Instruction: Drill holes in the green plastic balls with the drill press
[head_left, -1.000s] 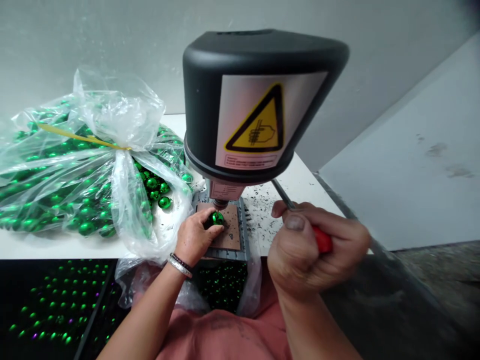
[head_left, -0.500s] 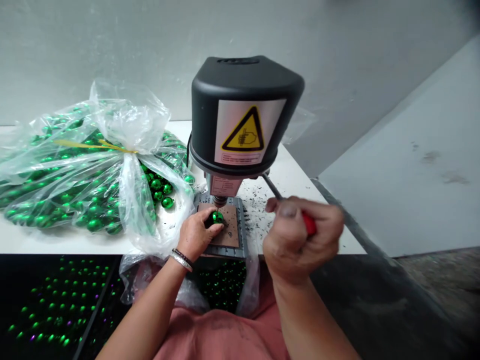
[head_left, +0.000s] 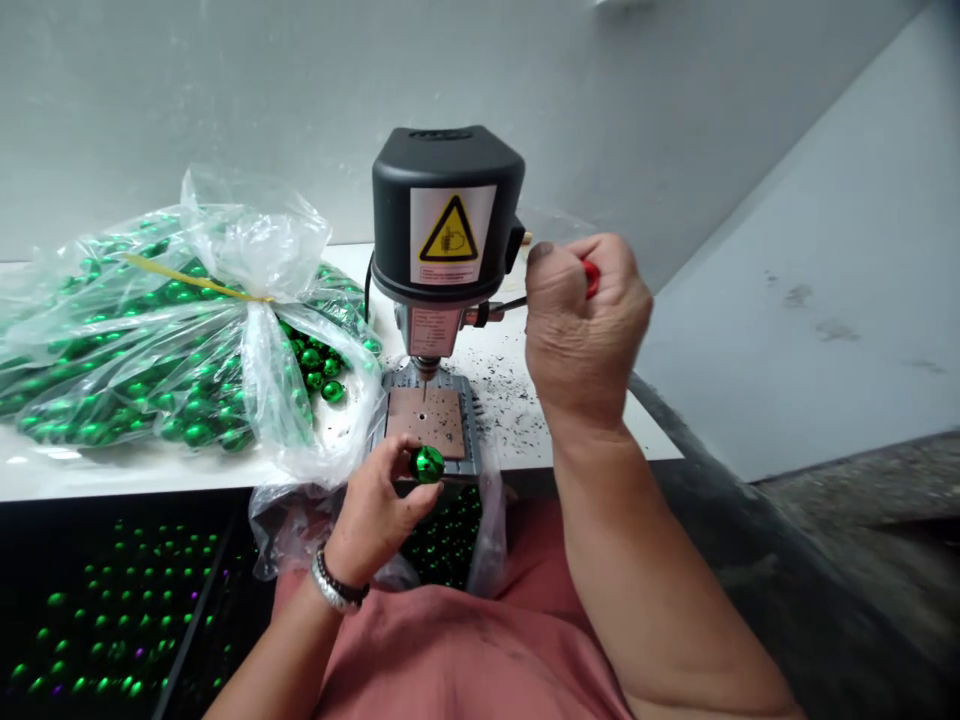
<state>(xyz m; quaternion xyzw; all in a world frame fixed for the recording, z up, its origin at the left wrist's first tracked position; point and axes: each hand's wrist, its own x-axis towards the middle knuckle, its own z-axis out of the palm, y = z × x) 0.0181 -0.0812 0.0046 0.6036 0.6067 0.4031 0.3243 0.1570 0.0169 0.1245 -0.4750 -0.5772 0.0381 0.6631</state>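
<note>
Between thumb and fingers, my left hand (head_left: pixel 386 500) pinches a shiny green ball (head_left: pixel 427 464) near the front edge of the drill press base. My right hand (head_left: pixel 589 330) is wrapped round the red-knobbed lever (head_left: pixel 592 279) at the right of the drill press (head_left: pixel 448 220). The drill bit (head_left: pixel 426 387) points down, apart from the ball, over a brown board (head_left: pixel 442 420) with a small hole in it. A grey metal base (head_left: pixel 472 425) lies under the board.
A clear plastic bag (head_left: pixel 202 350), tied with a yellow strip and full of green balls, fills the table's left. Loose balls (head_left: pixel 332 391) lie at its opening. Dark shavings (head_left: pixel 510 390) litter the white table. An open bag (head_left: pixel 491 520) of green balls hangs below the edge.
My left hand has drawn the ball off the board toward me, away from the bit. The lever has swung up with my right hand, and the bit has risen.
</note>
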